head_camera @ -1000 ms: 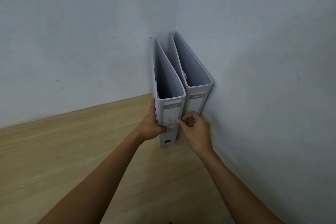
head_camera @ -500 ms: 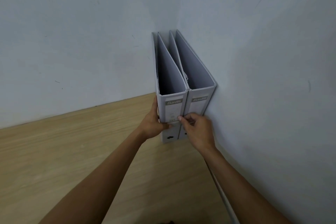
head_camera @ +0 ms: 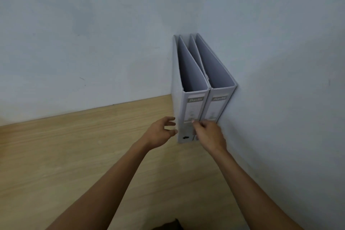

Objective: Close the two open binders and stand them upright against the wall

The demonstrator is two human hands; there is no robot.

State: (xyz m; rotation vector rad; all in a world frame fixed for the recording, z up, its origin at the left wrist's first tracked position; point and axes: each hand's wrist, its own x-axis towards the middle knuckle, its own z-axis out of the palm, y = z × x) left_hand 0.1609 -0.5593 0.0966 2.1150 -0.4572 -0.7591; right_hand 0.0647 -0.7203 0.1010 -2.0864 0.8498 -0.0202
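Two white lever-arch binders stand upright side by side in the corner, closed, spines facing me. The left binder [head_camera: 192,110] touches the right binder [head_camera: 216,106], which rests against the right wall [head_camera: 280,61]. My left hand [head_camera: 160,133] hovers just left of the left binder's spine, fingers spread, a small gap between them and the cover. My right hand [head_camera: 209,132] is at the bottom of the two spines, its fingertips touching them near the seam, loosely curled and holding nothing.
A light wooden tabletop [head_camera: 74,155] stretches left and towards me. A pale wall [head_camera: 84,43] runs along its back edge and meets the right wall behind the binders. Something dark [head_camera: 168,226] shows at the bottom edge.
My left hand has let go of the left binder and opened beside it. The left binder now stands flush with the right one. The view has shifted, putting the binders further right.
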